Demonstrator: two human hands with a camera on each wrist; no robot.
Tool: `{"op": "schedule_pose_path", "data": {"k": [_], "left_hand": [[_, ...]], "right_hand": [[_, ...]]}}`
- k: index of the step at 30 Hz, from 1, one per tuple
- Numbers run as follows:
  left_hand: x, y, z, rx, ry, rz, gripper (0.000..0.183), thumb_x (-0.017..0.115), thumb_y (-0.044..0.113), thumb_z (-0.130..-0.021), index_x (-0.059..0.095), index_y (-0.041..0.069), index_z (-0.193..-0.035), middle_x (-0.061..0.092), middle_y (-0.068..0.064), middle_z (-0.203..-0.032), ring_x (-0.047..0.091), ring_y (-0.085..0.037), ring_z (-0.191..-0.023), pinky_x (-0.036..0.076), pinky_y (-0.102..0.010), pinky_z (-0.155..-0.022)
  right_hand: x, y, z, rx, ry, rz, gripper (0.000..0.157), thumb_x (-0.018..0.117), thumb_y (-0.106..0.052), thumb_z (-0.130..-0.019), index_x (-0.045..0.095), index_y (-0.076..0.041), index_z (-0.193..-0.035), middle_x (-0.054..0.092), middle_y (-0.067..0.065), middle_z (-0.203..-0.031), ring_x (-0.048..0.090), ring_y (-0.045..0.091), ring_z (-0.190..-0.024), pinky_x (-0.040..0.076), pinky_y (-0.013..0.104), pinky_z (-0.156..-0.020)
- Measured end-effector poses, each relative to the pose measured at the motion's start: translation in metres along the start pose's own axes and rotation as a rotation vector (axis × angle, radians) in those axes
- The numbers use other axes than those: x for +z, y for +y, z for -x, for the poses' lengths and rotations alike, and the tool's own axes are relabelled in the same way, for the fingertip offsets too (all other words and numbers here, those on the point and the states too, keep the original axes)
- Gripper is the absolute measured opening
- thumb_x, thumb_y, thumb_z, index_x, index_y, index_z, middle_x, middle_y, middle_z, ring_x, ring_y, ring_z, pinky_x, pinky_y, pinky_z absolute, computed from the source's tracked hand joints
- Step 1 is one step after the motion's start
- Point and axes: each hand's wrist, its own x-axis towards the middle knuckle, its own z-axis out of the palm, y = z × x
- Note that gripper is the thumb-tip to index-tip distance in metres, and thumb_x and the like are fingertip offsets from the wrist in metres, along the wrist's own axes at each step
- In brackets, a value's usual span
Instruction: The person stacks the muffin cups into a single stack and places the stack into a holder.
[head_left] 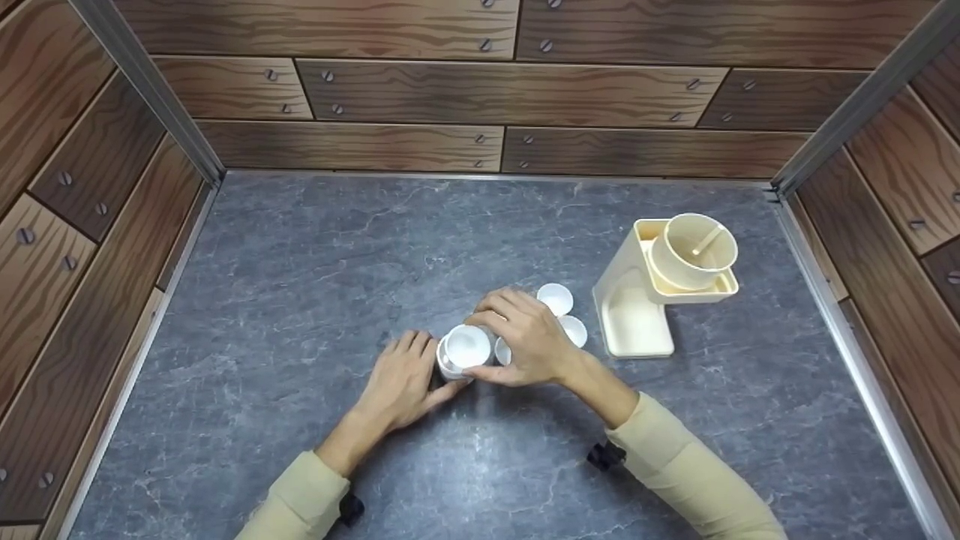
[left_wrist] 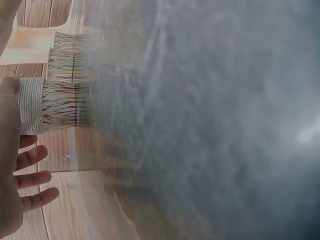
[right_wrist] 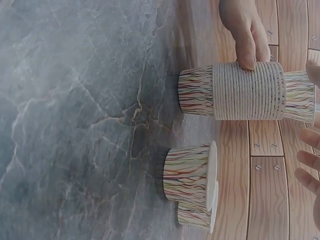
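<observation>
A stack of paper cups [head_left: 448, 369], upright, stands between the hands, its nested white rims layered above a bottom cup [right_wrist: 196, 91] with coloured streaks. My left hand [head_left: 401, 382] grips the stack from the left, thumb along the near side and other fingers spread. Over the stack, my right hand [head_left: 529, 337] pinches the top paper cup [head_left: 468, 346] between thumb and fingers. In the right wrist view this streaked top cup [right_wrist: 300, 95] stands partly up out of the rims. Right beside the right hand are single cups [head_left: 555, 299], one of them partly hidden under it.
A cream plastic stand [head_left: 626, 277] is to the right of the cups. On its upper tray sits a round cream container [head_left: 694, 247] with a stick inside. Wood-patterned walls [head_left: 420, 94] border the grey marbled table [head_left: 337, 247] at the back and sides.
</observation>
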Motion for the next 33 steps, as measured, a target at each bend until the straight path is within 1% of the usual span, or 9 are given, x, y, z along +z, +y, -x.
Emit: {"op": "schedule_pose_path", "data": {"k": [6, 14, 18, 22, 28, 33], "left_hand": [[0.0, 0.0, 0.0, 0.013, 0.013, -0.009, 0.073, 0.055, 0.072, -0.096, 0.062, 0.006, -0.126, 0.065, -0.009, -0.111, 0.062, -0.026, -0.105, 0.059, -0.046, -0.09], [-0.001, 0.0, 0.001, 0.003, 0.007, 0.017, 0.067, 0.058, 0.069, -0.095, 0.063, 0.009, -0.122, 0.065, -0.008, -0.112, 0.061, -0.026, -0.106, 0.057, -0.045, -0.089], [0.0, -0.001, 0.001, 0.009, 0.012, -0.002, 0.067, 0.059, 0.069, -0.094, 0.063, 0.008, -0.122, 0.065, -0.008, -0.111, 0.061, -0.026, -0.105, 0.057, -0.044, -0.089], [0.0, -0.001, 0.001, 0.01, 0.013, -0.011, 0.067, 0.059, 0.068, -0.094, 0.063, 0.007, -0.123, 0.065, -0.008, -0.11, 0.061, -0.026, -0.104, 0.057, -0.045, -0.089], [0.0, -0.001, 0.0, 0.012, 0.001, -0.026, 0.069, 0.057, 0.069, -0.095, 0.063, 0.007, -0.125, 0.065, -0.009, -0.112, 0.061, -0.026, -0.105, 0.058, -0.046, -0.09], [0.001, -0.001, 0.0, 0.018, 0.003, -0.041, 0.072, 0.054, 0.071, -0.097, 0.063, 0.006, -0.125, 0.065, -0.009, -0.112, 0.062, -0.026, -0.105, 0.058, -0.046, -0.09]], "right_hand": [[0.004, 0.0, 0.0, -0.005, 0.0, -0.004, 0.06, 0.075, -0.067, -0.082, 0.073, -0.014, -0.111, 0.072, 0.003, -0.108, 0.068, 0.021, -0.103, 0.058, 0.038, -0.094], [0.007, -0.001, 0.002, 0.005, -0.026, 0.004, 0.061, 0.082, -0.065, -0.077, 0.073, -0.016, -0.112, 0.072, 0.001, -0.108, 0.068, 0.02, -0.103, 0.057, 0.038, -0.093], [0.009, -0.001, 0.002, 0.001, -0.03, 0.015, 0.062, 0.084, -0.065, -0.075, 0.073, -0.016, -0.112, 0.072, 0.001, -0.108, 0.067, 0.02, -0.103, 0.057, 0.037, -0.093], [0.012, -0.001, 0.002, -0.009, -0.026, 0.021, 0.061, 0.083, -0.066, -0.076, 0.073, -0.017, -0.111, 0.072, 0.001, -0.107, 0.067, 0.02, -0.102, 0.057, 0.037, -0.092], [0.015, -0.001, 0.002, 0.001, -0.043, 0.03, 0.062, 0.079, -0.07, -0.078, 0.073, -0.018, -0.112, 0.072, 0.0, -0.107, 0.068, 0.019, -0.103, 0.057, 0.035, -0.085], [0.017, -0.001, 0.002, -0.001, -0.052, 0.031, 0.063, 0.08, -0.069, -0.078, 0.073, -0.018, -0.113, 0.071, 0.001, -0.106, 0.068, 0.02, -0.101, 0.058, 0.035, -0.085]]}}
